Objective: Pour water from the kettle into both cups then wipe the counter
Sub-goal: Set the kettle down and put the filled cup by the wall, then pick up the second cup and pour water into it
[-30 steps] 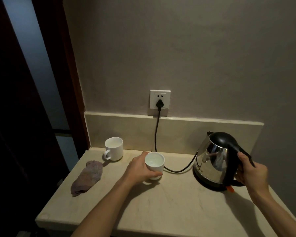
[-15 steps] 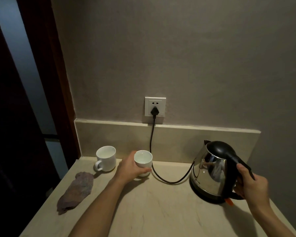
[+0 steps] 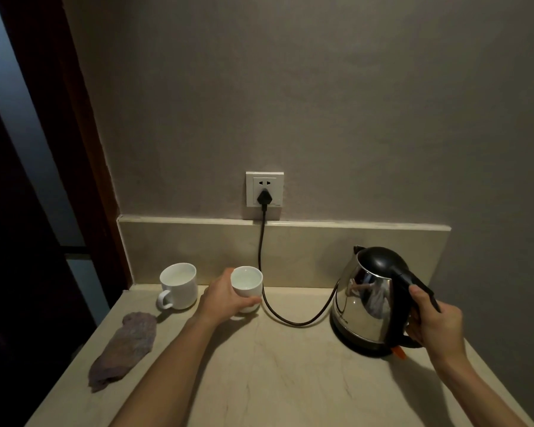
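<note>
A steel kettle (image 3: 366,303) with a black lid stands on its base at the right of the beige counter (image 3: 284,380). My right hand (image 3: 432,322) is wrapped around its black handle. My left hand (image 3: 225,298) grips a small white cup (image 3: 247,285) with water in it, near the back wall. A second white cup (image 3: 179,285), with a handle, stands to its left and also holds liquid. A purple-grey cloth (image 3: 125,346) lies crumpled near the counter's left edge.
A black cord (image 3: 261,251) runs from the wall socket (image 3: 264,189) down behind the small cup and across the counter to the kettle base. A low backsplash (image 3: 290,251) lines the wall. A dark door frame (image 3: 59,149) stands at the left.
My left hand has slid the small cup back toward the wall and closer to the handled cup. My right hand has stayed on the kettle handle.
</note>
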### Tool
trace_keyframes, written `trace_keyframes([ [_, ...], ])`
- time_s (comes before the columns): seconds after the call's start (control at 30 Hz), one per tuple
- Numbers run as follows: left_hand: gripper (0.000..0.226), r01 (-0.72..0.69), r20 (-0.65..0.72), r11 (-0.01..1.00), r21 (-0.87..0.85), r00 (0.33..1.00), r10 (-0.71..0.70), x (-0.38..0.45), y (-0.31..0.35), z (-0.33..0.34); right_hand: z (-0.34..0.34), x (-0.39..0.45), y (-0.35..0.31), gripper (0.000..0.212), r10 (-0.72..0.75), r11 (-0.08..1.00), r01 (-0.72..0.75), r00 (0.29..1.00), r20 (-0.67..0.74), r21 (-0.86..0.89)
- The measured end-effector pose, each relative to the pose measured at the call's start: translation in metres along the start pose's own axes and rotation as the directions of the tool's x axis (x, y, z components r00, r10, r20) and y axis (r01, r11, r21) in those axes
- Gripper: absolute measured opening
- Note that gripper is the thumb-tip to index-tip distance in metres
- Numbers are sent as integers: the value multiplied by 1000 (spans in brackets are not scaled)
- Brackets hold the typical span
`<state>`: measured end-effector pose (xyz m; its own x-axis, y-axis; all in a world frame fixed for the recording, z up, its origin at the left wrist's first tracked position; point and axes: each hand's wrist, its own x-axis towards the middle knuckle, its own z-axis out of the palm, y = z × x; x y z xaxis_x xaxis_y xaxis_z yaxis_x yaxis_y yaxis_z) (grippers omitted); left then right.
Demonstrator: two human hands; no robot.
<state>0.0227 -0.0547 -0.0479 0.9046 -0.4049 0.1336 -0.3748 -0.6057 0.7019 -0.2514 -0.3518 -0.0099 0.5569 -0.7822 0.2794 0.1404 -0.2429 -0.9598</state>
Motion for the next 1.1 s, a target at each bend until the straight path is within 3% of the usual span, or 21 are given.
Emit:
trace_keyframes([
  [0.1,90,13,3,998,66,1000,-13,0,7,-3,0,-1,-1,47,-5,1000,5,1000,-1,-13],
  [0.27,128,8,18,974,228,1000,-12,-5,20,-6,1,1,1,48,-5,999,5,1000,-4,-36],
  [0.37,135,-55,62,940,336,997,37,-13,17,-13,1,3,3,48,12,1000,-12,1000,-17,-19],
  [0.6,121,-103,-54,833,544,986,158,-12,-2,-52,0,7,13,59,14,1000,-15,999,-30,-27],
  [0.77,114,81,-206,763,642,976,69,-6,-22,-82,1,9,11,63,29,999,-30,999,-42,-22],
  [0.9,119,247,-274,779,576,956,-101,-8,-48,-97,0,7,8,52,36,999,-36,998,-46,-14],
  [1.0,117,359,-278,845,396,924,-262,-14,-60,-96,1,6,5,49,15,1000,-16,999,-50,-26],
  [1.1,105,365,-250,895,258,920,-303,-16,-68,-88,1,5,4,49,3,999,-5,999,-44,-36],
])
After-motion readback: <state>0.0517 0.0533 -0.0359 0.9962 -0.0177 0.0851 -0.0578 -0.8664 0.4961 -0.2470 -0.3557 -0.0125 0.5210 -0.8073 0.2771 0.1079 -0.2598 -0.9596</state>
